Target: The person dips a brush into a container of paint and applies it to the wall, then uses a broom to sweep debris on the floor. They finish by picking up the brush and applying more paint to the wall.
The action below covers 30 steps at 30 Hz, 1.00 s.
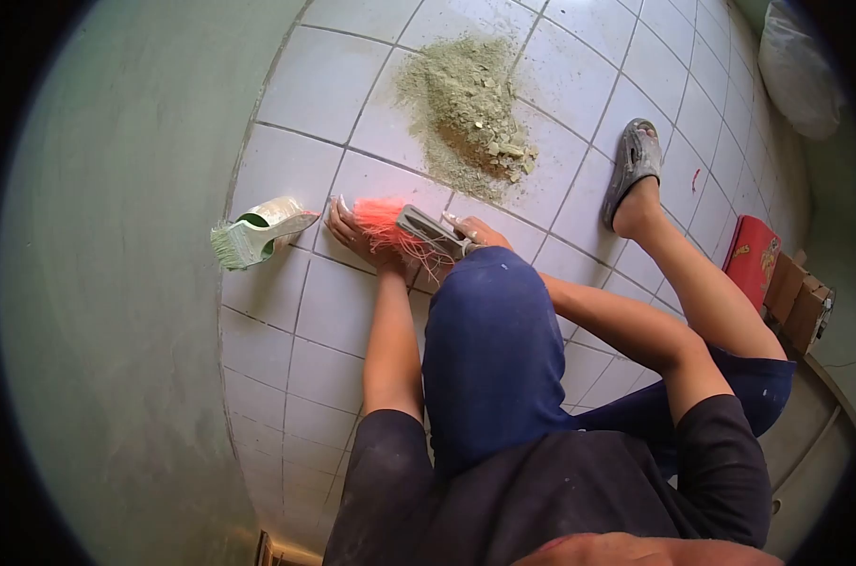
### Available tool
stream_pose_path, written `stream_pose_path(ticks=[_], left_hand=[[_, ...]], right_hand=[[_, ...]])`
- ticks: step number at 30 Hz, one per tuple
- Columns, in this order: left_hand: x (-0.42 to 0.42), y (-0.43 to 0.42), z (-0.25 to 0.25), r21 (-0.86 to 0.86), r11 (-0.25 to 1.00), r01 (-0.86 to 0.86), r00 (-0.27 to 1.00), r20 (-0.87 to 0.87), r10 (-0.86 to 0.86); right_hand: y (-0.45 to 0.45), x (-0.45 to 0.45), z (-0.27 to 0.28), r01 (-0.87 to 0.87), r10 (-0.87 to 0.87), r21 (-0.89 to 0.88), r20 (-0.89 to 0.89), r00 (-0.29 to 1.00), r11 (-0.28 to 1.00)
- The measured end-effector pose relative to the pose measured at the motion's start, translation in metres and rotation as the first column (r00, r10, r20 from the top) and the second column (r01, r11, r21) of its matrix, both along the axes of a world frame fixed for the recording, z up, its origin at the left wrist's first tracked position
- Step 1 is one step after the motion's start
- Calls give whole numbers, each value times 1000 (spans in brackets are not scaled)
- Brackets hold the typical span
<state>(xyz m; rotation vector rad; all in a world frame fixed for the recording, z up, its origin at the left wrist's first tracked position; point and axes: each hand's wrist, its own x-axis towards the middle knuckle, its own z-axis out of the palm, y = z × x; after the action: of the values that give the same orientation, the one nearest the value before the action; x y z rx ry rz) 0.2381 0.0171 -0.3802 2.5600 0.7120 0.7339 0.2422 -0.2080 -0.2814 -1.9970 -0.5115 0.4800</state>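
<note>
On tiled floor, near left edge, grasped broom with right hand; rested left hand beside red bristles, could not tell if gripping.

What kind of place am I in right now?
Probably a room being painted or repaired: a paintbrush with green bristles by the green wall, and a heap of debris on the tiled floor.

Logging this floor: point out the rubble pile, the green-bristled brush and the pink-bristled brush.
Rubble pile (pixel 470 111): head view, on its middle.
Green-bristled brush (pixel 230 247): head view, on its bristles.
Pink-bristled brush (pixel 379 221): head view, on its bristles.
</note>
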Motion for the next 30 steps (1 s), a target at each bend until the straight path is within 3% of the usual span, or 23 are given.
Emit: stream_pose_path(ticks=[1, 2, 4, 5, 7, 9, 11, 12, 14, 20, 27, 29, 30], left_hand=[[0, 0, -10, 9, 999, -51, 999, -18, 51], [3, 7, -30, 13, 994, -109, 992, -55, 109], [4, 5, -24, 0, 994, -110, 993, -39, 110], [4, 3, -18, -19, 994, -104, 994, -22, 104], [6, -1, -7, -19, 994, -108, 994, -8, 107], [8, -4, -1, -35, 995, -94, 996, 1, 94], [9, -5, 2, -37, 995, -90, 996, 7, 90], [9, -5, 3, -37, 995, -87, 996, 11, 88], [8, -5, 2, -29, 995, -97, 995, -13, 97], [12, -7, 5, -22, 996, -92, 995, -33, 91], [12, -7, 9, -3, 996, -92, 993, -70, 91], [11, -6, 7, -4, 996, -85, 992, -89, 84], [10, -5, 6, -8, 997, -75, 993, -98, 74]], right_hand=[[2, 2, -1, -3, 3, 3, -1, 1000, 1000], [4, 2, -2, 124, -124, -5, -142, 982, 992], [12, 5, -3, 370, -347, -15, -382, 856, 929], [15, 8, -4, 367, -342, -13, -391, 854, 930], [16, 17, -7, 359, -381, -169, -124, 916, 918], [15, 25, -4, 328, -353, -202, -106, 930, 923], [19, 41, -1, 318, -285, -289, 152, 946, 903], [20, 53, 2, 315, -282, -289, 151, 947, 904], [20, 80, 7, 383, -290, -272, 324, 901, 883], [-3, 176, 16, 381, -152, -466, 456, 877, 798], [-34, 292, 16, 436, -23, -475, 655, 755, 765], [-39, 330, 19, 500, -27, -519, 675, 738, 693], [-42, 348, 23, 513, 12, -469, 747, 665, 719]])
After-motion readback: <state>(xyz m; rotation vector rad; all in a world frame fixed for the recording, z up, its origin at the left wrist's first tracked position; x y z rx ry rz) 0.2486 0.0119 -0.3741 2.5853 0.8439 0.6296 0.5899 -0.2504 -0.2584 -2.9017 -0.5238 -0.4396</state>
